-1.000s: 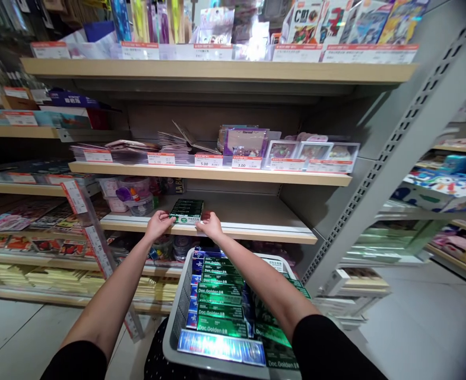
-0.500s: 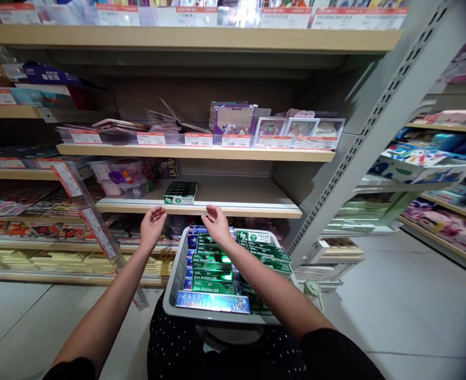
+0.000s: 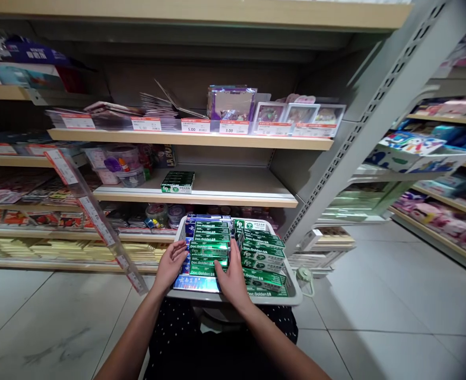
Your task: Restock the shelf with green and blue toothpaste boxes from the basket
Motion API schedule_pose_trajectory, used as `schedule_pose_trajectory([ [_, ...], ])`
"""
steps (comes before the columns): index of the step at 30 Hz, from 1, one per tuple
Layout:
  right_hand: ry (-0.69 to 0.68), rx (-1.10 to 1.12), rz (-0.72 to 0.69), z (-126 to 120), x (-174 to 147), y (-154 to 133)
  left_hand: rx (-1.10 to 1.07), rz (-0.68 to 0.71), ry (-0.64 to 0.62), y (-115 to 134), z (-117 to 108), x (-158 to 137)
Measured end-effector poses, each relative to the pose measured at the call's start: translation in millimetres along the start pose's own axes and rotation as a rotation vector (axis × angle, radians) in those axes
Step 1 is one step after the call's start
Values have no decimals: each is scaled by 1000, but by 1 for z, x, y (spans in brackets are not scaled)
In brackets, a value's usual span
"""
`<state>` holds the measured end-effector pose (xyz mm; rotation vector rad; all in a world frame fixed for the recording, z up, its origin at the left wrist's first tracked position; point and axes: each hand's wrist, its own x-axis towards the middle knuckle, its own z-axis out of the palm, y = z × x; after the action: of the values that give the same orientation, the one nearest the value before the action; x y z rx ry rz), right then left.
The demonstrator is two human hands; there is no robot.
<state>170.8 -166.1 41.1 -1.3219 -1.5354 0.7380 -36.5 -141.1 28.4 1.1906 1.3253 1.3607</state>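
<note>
A grey basket [image 3: 295, 296] sits at my lap, packed with long green cartons printed "Doc.Golden" [image 3: 209, 247], which look like toothpaste boxes. A shiny blue carton [image 3: 196, 284] lies along its near edge. My left hand [image 3: 172, 265] is open at the left side of the left green column, fingers slightly curved. My right hand [image 3: 233, 275] is open over the basket, between the two columns, its thumb near the left one; whether it presses the cartons I cannot tell. A small green stack [image 3: 178, 182] lies on the shelf ahead.
The lower shelf [image 3: 233, 198] also holds clear plastic tubs [image 3: 125, 166] at left. Above it, another shelf [image 3: 189, 138] carries cards and small framed boxes. A slotted grey post [image 3: 359, 132] rises at right. A slanted price-label strip [image 3: 94, 219] stands at left.
Both hands have come back from the front of the shelf, down to the cartons in the basket. The small stack stays on the shelf. The view has tilted down slightly.
</note>
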Motion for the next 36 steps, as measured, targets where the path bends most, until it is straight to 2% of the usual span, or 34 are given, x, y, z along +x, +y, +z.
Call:
schedule_pose_trajectory([
  [4, -26, 96, 62, 3, 3, 15, -21, 15, -47, -1, 0, -6],
  [10, -26, 96, 78, 2, 9, 28, 34, 19, -109, -4, 0, -11],
  [13, -15, 99, 81, 1, 9, 26, 47, 51, -72, -6, 1, -11],
  [21, -25, 78, 102, -1, 9, 12, 20, 31, 27, -4, 1, -13],
  [28, -12, 57, 71, -1, 8, 13, -1, 4, -7, -6, -2, -11],
  [36, 44, 22, -22, -2, 3, 0, -7, -15, 25, 4, -1, -9],
])
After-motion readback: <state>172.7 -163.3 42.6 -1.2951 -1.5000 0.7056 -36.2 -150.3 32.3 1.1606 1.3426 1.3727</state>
